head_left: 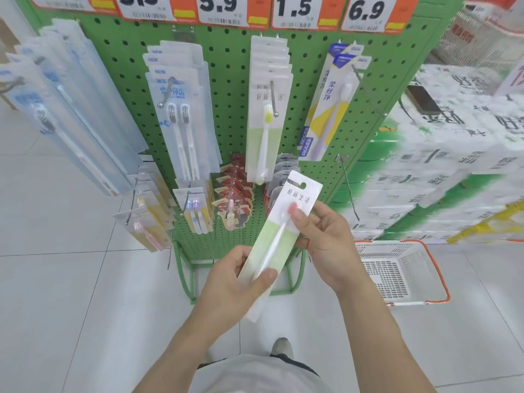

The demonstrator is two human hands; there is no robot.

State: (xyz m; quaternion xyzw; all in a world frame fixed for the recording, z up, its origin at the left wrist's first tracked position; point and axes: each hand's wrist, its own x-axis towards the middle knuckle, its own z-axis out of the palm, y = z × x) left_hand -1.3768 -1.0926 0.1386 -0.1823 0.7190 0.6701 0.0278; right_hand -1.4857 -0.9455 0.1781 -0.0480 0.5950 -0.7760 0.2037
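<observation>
Gripped low by left hand point(233, 282), pinched higher by right hand point(323, 245): one tilted toothbrush pack point(272, 240), white above, pale green below.

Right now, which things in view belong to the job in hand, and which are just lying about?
In the job: green-and-white toothbrush pack, held by left grip low and right grip near the top; matching packs on their hook.
Lying about: twin-toothbrush packs, yellow toothbrush pack, shopping basket, price tags.
</observation>
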